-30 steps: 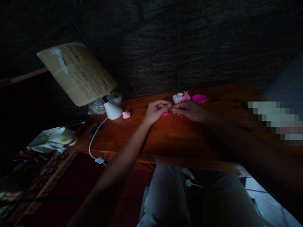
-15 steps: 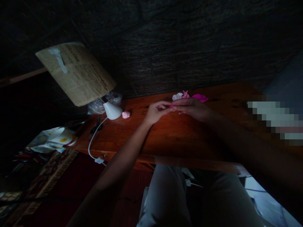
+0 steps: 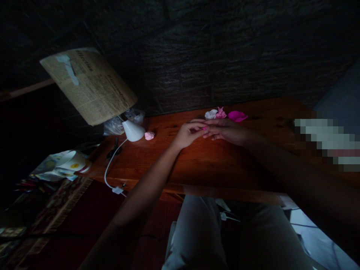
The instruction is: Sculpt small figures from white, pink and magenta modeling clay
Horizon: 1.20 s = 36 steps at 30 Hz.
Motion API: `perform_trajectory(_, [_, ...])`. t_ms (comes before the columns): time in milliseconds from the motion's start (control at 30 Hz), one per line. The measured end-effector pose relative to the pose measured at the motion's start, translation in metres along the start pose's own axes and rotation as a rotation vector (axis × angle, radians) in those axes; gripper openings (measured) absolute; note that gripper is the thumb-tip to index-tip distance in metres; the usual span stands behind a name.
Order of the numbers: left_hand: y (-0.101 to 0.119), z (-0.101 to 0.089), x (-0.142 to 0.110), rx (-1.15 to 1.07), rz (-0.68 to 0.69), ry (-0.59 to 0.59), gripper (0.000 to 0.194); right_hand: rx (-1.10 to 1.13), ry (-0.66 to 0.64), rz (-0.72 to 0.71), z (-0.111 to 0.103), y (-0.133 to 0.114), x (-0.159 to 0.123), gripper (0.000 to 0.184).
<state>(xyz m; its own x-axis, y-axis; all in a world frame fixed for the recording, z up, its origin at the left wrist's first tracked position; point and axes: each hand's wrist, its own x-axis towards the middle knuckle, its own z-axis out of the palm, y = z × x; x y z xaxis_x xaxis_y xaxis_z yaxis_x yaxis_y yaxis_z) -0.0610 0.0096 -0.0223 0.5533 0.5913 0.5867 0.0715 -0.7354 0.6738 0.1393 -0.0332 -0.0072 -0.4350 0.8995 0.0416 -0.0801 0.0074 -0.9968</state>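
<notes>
While both your hands meet above the tabletop (image 3: 197,165), one small magenta piece (image 3: 204,128) sits between their fingertips. Left hand (image 3: 186,135): grip narrow, thumb and fingers pinched on the piece, probably because something so small leaves room only for fingertips. Right hand (image 3: 232,132): fingers extended, grip narrow at the tips, meeting the left and apparently steadying the piece from the other side; the dim light hides its exact edges. Beyond the right hand, one white crumpled piece (image 3: 210,114) and one pink frilled piece (image 3: 221,113), side by side; just right of them, one flat magenta piece (image 3: 237,116), all presumably set there to stay within your reach. One pale pink lump (image 3: 149,135), apart from these, beside the white lamp base (image 3: 133,131).
</notes>
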Motion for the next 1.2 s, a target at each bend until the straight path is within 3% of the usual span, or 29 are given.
perform_trajectory(167, [0.000,-0.001,0.001,0.042,0.030,0.045,0.013,-0.052,0.005,-0.050,0.003,-0.001,-0.001,0.031])
perform_trajectory(400, [0.003,0.000,0.001,0.096,0.079,0.044,0.019,-0.123,-0.004,-0.100,0.009,-0.004,-0.002,0.021])
perform_trajectory(700, [0.001,0.003,0.002,0.087,0.116,0.030,0.024,-0.075,0.049,-0.115,0.004,-0.002,0.001,0.033])
perform_trajectory(900, [0.005,0.001,0.001,0.107,0.075,0.035,0.017,-0.034,0.063,-0.091,0.007,-0.004,-0.001,0.028])
perform_trajectory(1200, [0.009,0.003,0.001,0.051,0.012,0.027,0.024,-0.119,-0.007,-0.081,0.011,-0.007,-0.004,0.016])
